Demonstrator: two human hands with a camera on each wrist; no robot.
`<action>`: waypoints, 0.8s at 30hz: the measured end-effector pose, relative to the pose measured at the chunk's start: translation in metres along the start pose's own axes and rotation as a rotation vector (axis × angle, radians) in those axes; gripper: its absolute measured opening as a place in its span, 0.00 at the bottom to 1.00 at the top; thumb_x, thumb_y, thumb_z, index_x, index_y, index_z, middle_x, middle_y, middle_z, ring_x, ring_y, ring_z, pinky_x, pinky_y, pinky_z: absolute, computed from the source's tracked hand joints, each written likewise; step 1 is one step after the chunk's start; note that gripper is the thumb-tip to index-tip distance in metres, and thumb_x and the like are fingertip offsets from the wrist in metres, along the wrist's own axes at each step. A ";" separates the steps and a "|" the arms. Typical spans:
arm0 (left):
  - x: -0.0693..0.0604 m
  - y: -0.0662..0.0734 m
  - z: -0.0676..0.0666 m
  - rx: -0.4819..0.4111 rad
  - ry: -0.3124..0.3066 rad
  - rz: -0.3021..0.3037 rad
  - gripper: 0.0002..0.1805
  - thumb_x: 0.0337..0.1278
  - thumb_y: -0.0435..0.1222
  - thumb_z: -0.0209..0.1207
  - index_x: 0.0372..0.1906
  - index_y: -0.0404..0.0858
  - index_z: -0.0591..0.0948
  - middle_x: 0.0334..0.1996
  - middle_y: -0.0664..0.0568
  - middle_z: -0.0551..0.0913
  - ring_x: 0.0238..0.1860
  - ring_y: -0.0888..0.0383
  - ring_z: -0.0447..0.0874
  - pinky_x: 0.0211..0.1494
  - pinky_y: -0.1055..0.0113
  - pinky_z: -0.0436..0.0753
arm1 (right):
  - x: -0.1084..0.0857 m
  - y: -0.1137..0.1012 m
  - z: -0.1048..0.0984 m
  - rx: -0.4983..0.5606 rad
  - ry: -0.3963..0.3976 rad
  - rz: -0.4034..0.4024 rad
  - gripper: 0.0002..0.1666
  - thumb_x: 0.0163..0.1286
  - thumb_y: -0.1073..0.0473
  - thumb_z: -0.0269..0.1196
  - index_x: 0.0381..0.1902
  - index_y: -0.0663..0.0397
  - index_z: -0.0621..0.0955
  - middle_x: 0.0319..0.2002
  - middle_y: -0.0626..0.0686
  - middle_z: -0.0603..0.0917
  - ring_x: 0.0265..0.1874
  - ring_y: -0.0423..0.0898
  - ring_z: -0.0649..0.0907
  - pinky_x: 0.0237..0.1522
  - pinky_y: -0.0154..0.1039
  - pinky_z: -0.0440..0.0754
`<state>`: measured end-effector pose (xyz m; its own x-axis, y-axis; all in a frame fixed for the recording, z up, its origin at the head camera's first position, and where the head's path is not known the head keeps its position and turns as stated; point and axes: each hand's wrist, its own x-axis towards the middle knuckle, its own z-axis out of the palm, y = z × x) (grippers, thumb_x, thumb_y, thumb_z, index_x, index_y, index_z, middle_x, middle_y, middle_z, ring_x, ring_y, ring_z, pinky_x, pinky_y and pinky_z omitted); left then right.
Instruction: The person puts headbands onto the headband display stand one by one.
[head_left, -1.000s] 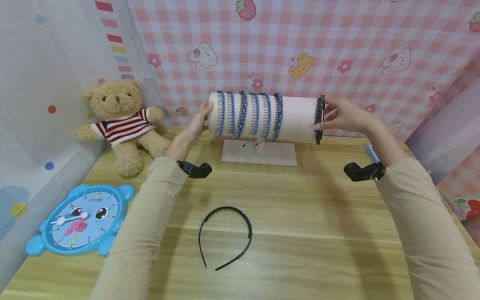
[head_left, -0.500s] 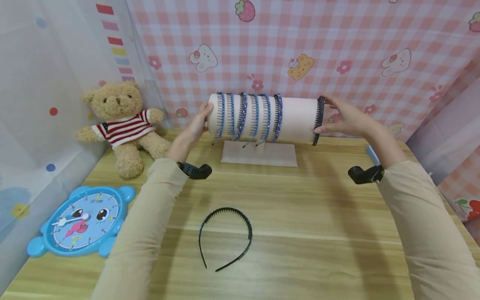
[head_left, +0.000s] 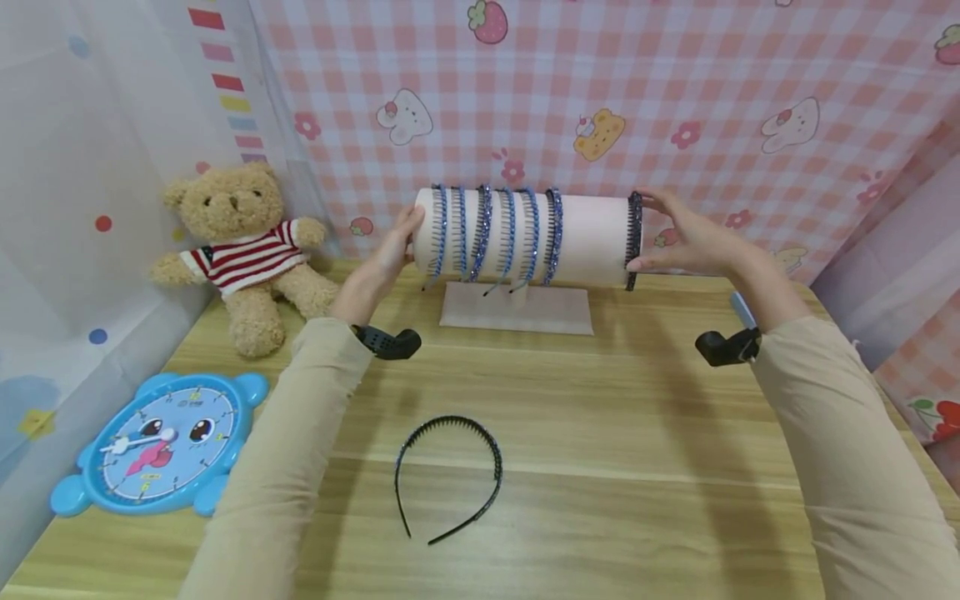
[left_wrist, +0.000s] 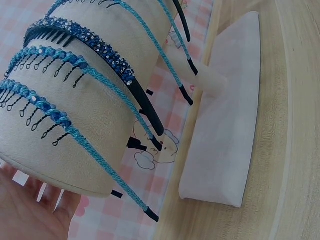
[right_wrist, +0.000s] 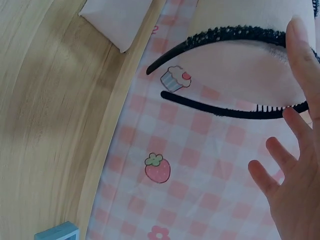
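A pale cylindrical headband stand [head_left: 596, 237] lies crosswise at the back of the table, bearing several blue headbands [head_left: 530, 237] on its left and middle part. At its left end, my left hand [head_left: 386, 250] touches the end face; in the left wrist view the fingers of that hand [left_wrist: 37, 212] reach behind the rim, partly hidden. A black sparkly headband [head_left: 634, 242] sits around the right end, and my right hand [head_left: 690, 242] grips it between thumb and forefinger, the other fingers spread. In the right wrist view the ends of this black headband [right_wrist: 235, 35] hang free.
Another dark toothed headband [head_left: 495, 454] lies on the table in front. To the left are a blue toy clock [head_left: 176, 442] and a teddy bear [head_left: 240, 233]. A small blue object [head_left: 742, 310] lies by the right forearm. A checked cloth [head_left: 465, 83] hangs behind the stand.
My right hand has slid the black headband slightly left onto the stand's end, and the band has straightened. My left hand has stayed at the left end.
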<state>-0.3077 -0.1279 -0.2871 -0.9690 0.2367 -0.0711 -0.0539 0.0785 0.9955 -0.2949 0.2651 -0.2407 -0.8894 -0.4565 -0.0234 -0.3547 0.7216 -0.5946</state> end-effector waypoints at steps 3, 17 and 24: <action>0.001 0.000 0.000 0.001 -0.003 0.007 0.31 0.69 0.52 0.29 0.71 0.46 0.42 0.68 0.46 0.55 0.67 0.52 0.52 0.66 0.58 0.55 | 0.001 0.001 -0.001 0.005 -0.007 0.012 0.62 0.54 0.53 0.69 0.71 0.40 0.39 0.72 0.61 0.41 0.69 0.64 0.46 0.62 0.67 0.50; 0.002 0.000 0.001 -0.005 -0.020 0.019 0.30 0.70 0.50 0.28 0.71 0.44 0.43 0.67 0.44 0.54 0.66 0.52 0.52 0.65 0.58 0.56 | 0.007 -0.002 0.000 -0.043 -0.019 0.018 0.62 0.52 0.51 0.70 0.72 0.50 0.42 0.72 0.61 0.42 0.70 0.62 0.45 0.65 0.64 0.48; 0.003 -0.004 -0.003 0.012 -0.022 0.040 0.32 0.68 0.53 0.30 0.71 0.43 0.43 0.69 0.46 0.52 0.69 0.52 0.49 0.68 0.54 0.52 | 0.019 -0.020 0.004 -0.296 0.030 -0.064 0.63 0.48 0.43 0.70 0.72 0.53 0.47 0.70 0.64 0.51 0.68 0.64 0.54 0.66 0.60 0.51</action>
<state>-0.3111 -0.1300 -0.2910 -0.9647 0.2611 -0.0328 -0.0121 0.0803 0.9967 -0.3035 0.2399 -0.2325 -0.8693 -0.4932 0.0328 -0.4746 0.8144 -0.3340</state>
